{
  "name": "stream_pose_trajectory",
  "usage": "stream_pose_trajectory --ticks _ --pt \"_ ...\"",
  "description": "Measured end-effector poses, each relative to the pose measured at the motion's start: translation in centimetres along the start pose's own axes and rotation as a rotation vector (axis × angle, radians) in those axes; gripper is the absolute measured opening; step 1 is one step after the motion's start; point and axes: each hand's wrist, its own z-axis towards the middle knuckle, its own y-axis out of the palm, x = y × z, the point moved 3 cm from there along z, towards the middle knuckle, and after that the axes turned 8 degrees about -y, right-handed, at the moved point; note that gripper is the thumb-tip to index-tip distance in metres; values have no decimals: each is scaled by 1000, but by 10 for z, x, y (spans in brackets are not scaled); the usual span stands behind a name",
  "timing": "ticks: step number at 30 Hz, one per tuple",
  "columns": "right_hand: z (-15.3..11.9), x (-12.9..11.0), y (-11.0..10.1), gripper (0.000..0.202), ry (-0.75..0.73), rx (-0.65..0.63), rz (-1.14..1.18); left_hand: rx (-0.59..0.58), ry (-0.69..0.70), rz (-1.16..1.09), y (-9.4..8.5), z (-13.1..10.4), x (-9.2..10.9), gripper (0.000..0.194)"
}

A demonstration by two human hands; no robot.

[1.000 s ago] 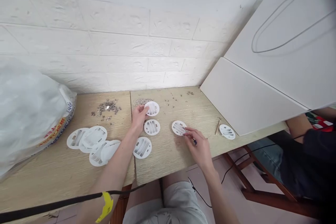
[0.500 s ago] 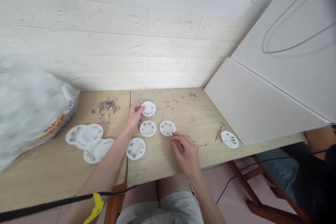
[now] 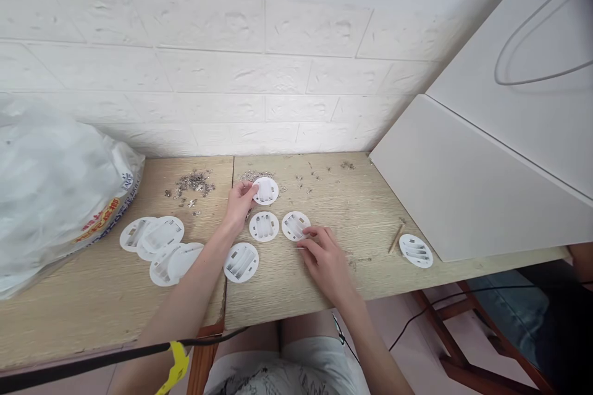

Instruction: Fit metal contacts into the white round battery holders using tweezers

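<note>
My left hand [image 3: 240, 203] pinches the edge of a round white battery holder [image 3: 266, 191] with long slots, slightly raised near the back of the table. My right hand [image 3: 327, 259] has its fingers closed around a thin tool [image 3: 302, 249], mostly hidden by the fingers. Its index fingertip meets the rim of a second battery holder [image 3: 293, 226], which lies flat. Between the hands rests a third holder [image 3: 264, 226]. Closer to me lies another one [image 3: 241, 262], with metal contacts showing in its slots.
Overlapping white holders [image 3: 162, 237] lie left of my forearm, beside a big plastic bag [image 3: 60, 197]. Small metal pieces [image 3: 194, 182] are heaped at the back left, with others scattered rightward. A wooden stick [image 3: 396, 239] and a holder [image 3: 416, 250] sit by the white panel [image 3: 486, 197].
My right fingertips have shifted slightly onto the edge of the flat holder, and the tool's blue part no longer shows. My left hand keeps its holder. The camera view has shifted a little.
</note>
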Motion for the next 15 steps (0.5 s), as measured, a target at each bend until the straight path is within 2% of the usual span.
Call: stream_pose_trajectory --ticks 8,12,15 --pt "14 -12 13 18 107 66 20 -7 7 2 0 2 -2 29" --pt "9 -10 14 17 149 204 217 -11 4 -11 0 2 -2 29" --pt "3 -4 11 14 266 317 384 -15 -7 -18 -1 3 -3 29"
